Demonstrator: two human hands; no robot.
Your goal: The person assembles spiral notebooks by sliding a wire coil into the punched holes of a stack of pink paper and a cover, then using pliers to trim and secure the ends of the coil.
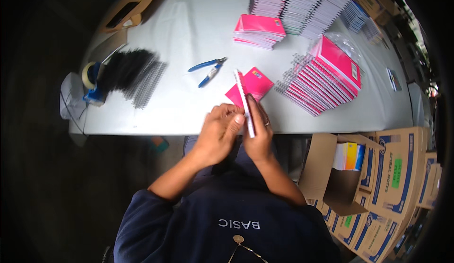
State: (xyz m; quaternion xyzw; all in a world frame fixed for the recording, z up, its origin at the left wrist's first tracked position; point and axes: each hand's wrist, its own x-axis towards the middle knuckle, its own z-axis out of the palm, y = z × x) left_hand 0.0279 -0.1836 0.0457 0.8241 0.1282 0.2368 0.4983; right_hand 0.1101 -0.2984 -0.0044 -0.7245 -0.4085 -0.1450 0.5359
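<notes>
Above the table's front edge, my right hand grips a thin pink-covered notebook, held upright so its white page edge faces up. Close against its left side is my left hand, fingers curled and thumb near the page edge; whatever it pinches is too small or hidden to make out. Just beyond my hands lies another pink notebook or cover, flat on the white table. Blue-handled cutting pliers rest to the left of it, their handles spread.
Black spiral coils lie in a heap at left, beside a tape dispenser. Pink notebooks with coils are stacked at right, a coil-less stack farther back, tall piles behind. An open carton stands lower right.
</notes>
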